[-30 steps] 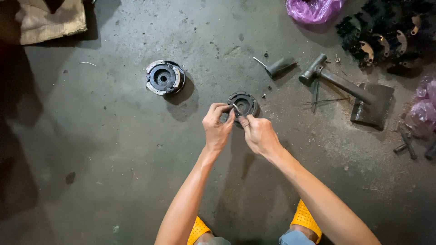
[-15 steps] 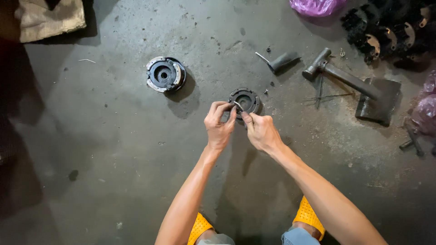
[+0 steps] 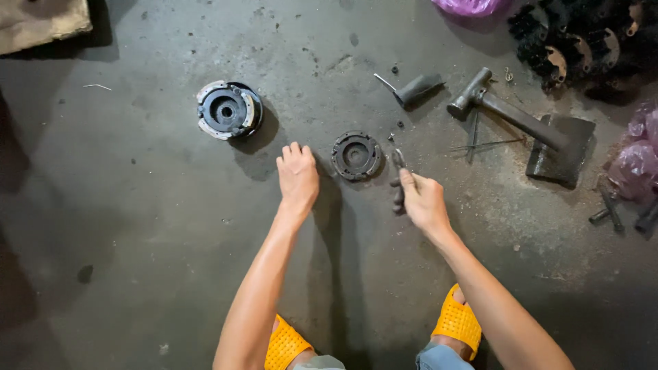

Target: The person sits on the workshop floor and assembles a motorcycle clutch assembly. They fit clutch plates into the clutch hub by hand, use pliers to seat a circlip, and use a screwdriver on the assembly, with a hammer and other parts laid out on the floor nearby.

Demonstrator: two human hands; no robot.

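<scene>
My right hand grips a pair of dark pliers, jaws pointing up, just right of a small black round plate lying flat on the concrete floor. My left hand hovers palm down to the left of that plate, fingers together and slightly curled; whether it holds anything is hidden. A larger round clutch assembly with silver shoes lies further left and up.
A hammer-like metal tool on a flat base lies to the right, with a short grey handle piece near it. Black round parts pile at the top right, beside pink bags. My yellow sandals are below.
Both hands were together over the small black plate; now they have separated. The left hand moved left, the right hand drew back with the pliers, and the plate lies uncovered.
</scene>
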